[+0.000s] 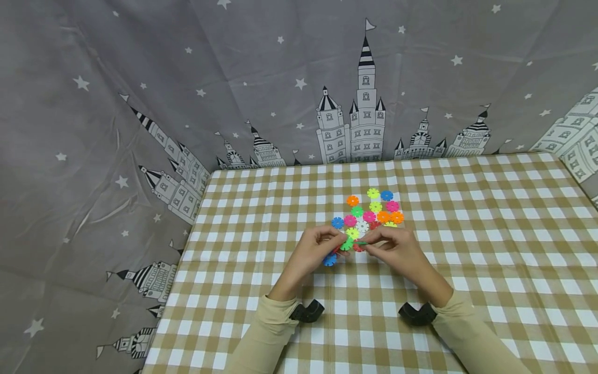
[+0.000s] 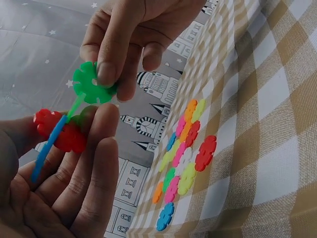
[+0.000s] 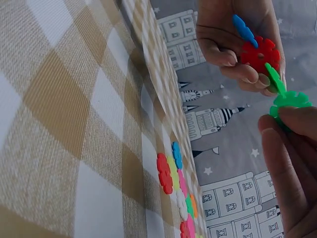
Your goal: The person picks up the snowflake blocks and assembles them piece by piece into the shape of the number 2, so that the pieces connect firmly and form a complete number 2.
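Observation:
My left hand (image 1: 312,248) holds a small cluster of flower-shaped plastic discs with notched edges. In it, a red disc (image 3: 260,57) carries a blue disc (image 3: 243,30) on one side and a green disc (image 3: 274,78) on the other, both set at an angle to the red. Between thumb and fingers, my right hand (image 1: 397,249) pinches a second green disc (image 2: 85,82). Its edge meets the edge of the cluster's green disc, crosswise to it. The left fingers partly hide the red disc in the left wrist view.
Just beyond the hands, several loose notched discs lie on the checked tablecloth (image 1: 261,218), among them a white disc (image 1: 362,226), an orange disc (image 1: 352,200) and a blue disc (image 1: 337,223). A grey castle-print curtain (image 1: 261,67) hangs behind the table.

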`<state>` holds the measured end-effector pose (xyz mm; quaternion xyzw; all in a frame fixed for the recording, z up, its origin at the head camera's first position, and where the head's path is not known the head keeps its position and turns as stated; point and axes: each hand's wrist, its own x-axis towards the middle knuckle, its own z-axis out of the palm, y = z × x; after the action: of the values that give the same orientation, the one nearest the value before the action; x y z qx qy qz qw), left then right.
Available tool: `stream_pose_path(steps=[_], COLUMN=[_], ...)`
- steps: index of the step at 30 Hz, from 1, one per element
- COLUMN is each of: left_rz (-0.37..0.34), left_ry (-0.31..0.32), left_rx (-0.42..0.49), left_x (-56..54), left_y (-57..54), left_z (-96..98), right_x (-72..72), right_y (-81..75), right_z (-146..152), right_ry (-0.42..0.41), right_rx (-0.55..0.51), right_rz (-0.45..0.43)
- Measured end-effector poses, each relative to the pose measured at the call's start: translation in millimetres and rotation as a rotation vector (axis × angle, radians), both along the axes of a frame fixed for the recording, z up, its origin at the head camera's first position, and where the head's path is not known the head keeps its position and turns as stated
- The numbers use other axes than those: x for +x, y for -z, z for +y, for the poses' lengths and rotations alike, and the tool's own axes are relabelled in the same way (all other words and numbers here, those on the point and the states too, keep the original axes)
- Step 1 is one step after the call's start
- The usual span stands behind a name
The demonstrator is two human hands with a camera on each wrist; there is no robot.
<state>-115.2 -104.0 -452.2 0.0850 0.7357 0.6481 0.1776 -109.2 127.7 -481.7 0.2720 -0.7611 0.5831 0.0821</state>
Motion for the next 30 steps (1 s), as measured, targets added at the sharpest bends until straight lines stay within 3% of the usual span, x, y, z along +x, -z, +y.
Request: stream_pose_path(steps=[16, 23, 30], left_rz=[0.009, 0.026, -0.007], left_ry=[-0.008, -0.001, 0.005], left_rx=[0.016, 0.035, 0.034], left_x=[2.3, 2.4, 0.1], left_y=[1.1, 1.1, 1.2], left_z=[5.8, 6.9, 1.8], right_x=[3.1, 6.0, 4.0], right_y=[-1.7, 1.6, -0.1], right_z=[-4.4, -7.0, -8.5], right_ry=[0.037, 0.04, 0.013], right_rx=[0.082, 0.087, 0.088], right_rz=[0.19, 0.174, 0.14])
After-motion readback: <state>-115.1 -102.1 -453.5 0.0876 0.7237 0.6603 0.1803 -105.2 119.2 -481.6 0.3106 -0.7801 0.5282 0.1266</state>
